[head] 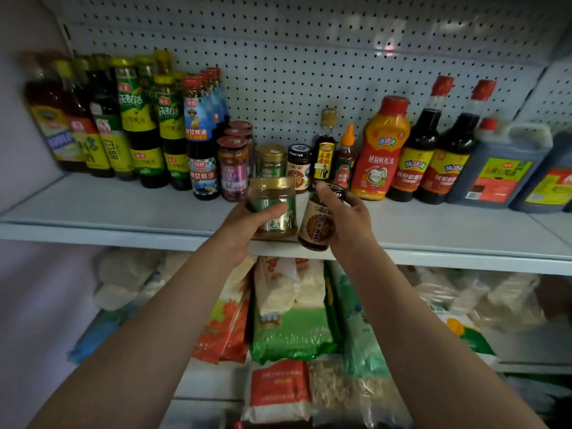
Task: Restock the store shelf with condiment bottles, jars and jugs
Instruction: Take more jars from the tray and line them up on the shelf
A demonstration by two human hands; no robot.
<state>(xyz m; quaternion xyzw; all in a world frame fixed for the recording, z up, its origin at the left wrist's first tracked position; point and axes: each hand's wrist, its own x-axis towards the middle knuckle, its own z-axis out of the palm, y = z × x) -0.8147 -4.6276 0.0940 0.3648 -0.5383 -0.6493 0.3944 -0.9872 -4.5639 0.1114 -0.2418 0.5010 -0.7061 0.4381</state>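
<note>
Head view shows two jars held up at the front edge of the shelf [123, 209], one in each hand. The gold-lid jar [272, 209] sits in the left hand [247, 227], whose fingers and thumb curl round its green label from the left and below; it stands upright, its base over the shelf lip. The dark jar [318, 224] is in the right hand [346, 221], gripped from the right with a finger laid over its black cap; it tilts slightly, top leaning away, bottom hanging just past the shelf edge. The two jars are just beside each other, nearly touching.

Straight behind them, at the back of the shelf, stand matching jars: a gold-lidded one [271, 161] and a dark-capped one [298, 168]. So each held jar lies directly in front of its own row, and I judge the coming move is a short push forward and a set-down, long axis vertical; the dark jar needs righting first.

Both jars look like smooth glass or clear plastic with glossy paper labels, squat and cylindrical, easy to slide on the painted metal shelf. Left of the gap are red-lidded jars [233, 168] and tall bottles [139, 119]; to the right are a squeeze bottle [382, 150] and dark jugs [501, 168]. Bagged goods [288, 320] fill the shelf below
</note>
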